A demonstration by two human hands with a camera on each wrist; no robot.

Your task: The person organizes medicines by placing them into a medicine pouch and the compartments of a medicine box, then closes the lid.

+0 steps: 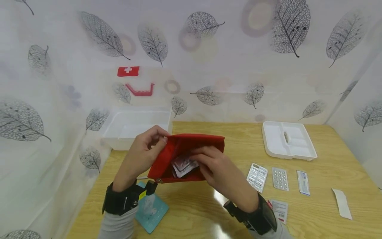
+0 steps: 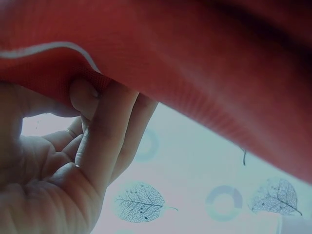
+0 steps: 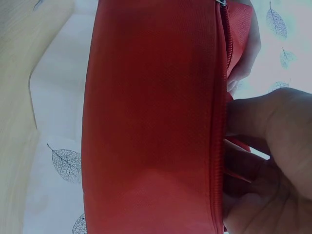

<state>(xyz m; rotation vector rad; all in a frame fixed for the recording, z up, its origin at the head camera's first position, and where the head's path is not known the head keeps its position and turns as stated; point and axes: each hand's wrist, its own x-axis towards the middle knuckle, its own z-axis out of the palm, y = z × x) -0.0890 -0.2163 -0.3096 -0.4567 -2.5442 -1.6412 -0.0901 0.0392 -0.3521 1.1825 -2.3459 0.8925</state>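
Left hand point(image 1: 142, 154) pinches edge of red pouch point(image 1: 162, 162). Right hand point(image 1: 222, 171) dips inside, at packets point(image 1: 182, 168); can't tell whether pinching.

The right hand point(image 3: 290, 161) reaches past the open zipper point(image 3: 218, 146) of a red pouch point(image 3: 148, 117), fingertips hidden inside.

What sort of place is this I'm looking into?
Probably a makeshift indoor work booth: a leaf-print backdrop rises behind and beside a wood-grain table, and a red pouch is held open over the tabletop.
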